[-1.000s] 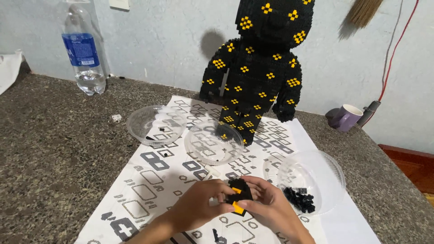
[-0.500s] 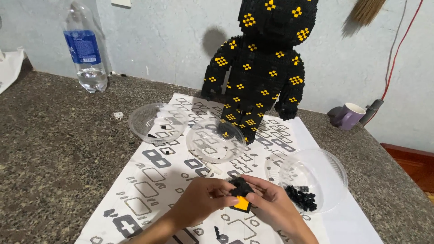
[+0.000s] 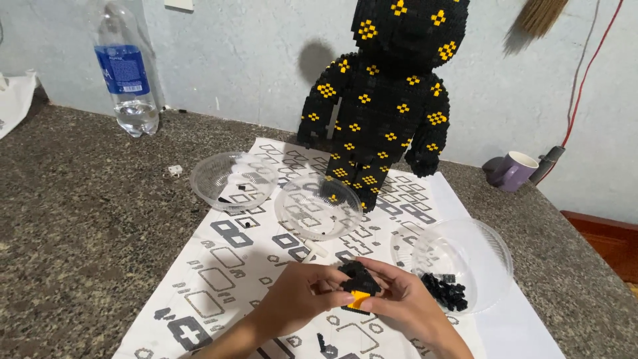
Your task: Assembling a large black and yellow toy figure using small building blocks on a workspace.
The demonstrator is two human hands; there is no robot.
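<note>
My left hand (image 3: 296,299) and my right hand (image 3: 405,302) meet low in the head view and together pinch a small black and yellow brick assembly (image 3: 359,282) just above a white patterned sheet (image 3: 226,266). A tall black brick figure with yellow dot patterns (image 3: 385,100) stands at the far end of the sheet. A clear plastic bowl (image 3: 488,249) to the right of my right hand holds a heap of small black bricks (image 3: 444,291).
Two more clear bowls (image 3: 206,179) (image 3: 292,199) sit on the sheet with a few pieces inside. A water bottle (image 3: 126,73) stands far left, a purple mug (image 3: 512,171) far right. The speckled stone counter (image 3: 80,233) ends at the wall.
My hands stay together on the small assembly, turning it slightly. The camera has shifted a little; nothing else has moved.
</note>
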